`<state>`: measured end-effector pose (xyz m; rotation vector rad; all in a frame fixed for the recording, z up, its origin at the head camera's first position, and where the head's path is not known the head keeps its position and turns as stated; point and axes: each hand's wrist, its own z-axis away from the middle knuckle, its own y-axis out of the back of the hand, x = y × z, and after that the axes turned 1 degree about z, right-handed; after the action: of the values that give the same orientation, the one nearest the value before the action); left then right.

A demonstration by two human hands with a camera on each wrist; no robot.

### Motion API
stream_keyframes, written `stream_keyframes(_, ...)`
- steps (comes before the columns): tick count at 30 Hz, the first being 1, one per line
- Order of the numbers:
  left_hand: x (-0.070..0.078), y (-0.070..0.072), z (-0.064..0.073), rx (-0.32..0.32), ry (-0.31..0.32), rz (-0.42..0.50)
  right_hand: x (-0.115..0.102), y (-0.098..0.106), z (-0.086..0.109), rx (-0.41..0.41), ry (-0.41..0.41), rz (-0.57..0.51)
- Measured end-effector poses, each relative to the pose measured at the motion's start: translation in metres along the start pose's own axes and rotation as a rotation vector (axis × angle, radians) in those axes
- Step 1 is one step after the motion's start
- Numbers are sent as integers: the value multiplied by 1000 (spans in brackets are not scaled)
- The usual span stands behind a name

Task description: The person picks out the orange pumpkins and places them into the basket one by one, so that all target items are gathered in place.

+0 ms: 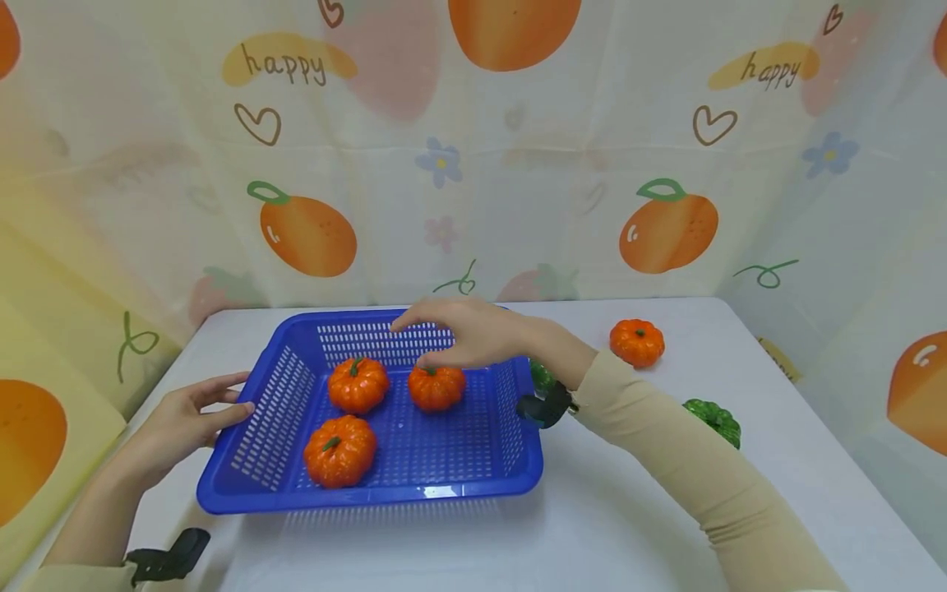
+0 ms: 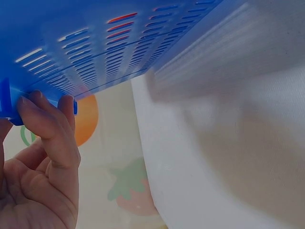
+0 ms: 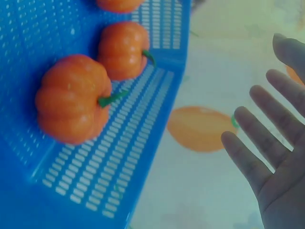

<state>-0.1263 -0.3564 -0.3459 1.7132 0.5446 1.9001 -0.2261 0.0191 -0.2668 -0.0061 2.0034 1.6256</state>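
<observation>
A blue slotted plastic basket holds three small orange pumpkins: one at the back left, one at the front left and one nearer the middle. My left hand grips the basket's left rim; the left wrist view shows its fingers bent up against that edge. Over the basket's back right part hovers my right hand, thumb and fingers spread apart with nothing between them. In the right wrist view, this hand is beyond the rim, its fingers fanned.
To the right of the basket, another orange pumpkin sits on the white table. A green pumpkin is partly covered by the right sleeve, and another green one shows beside the basket. A fruit-printed curtain hangs behind the table.
</observation>
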Motion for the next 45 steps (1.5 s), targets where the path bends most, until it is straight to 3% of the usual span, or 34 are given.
stream_keyframes(17,1,-1,1,-2,12,3,46,18,47,201,8,-82)
stream_keyframes(28,1,0,1,3,7,4,77,20,84,223,-181,-70)
stream_keyframes(45,0,-1,0,0,7,2,117,21,130,255,-403,-98)
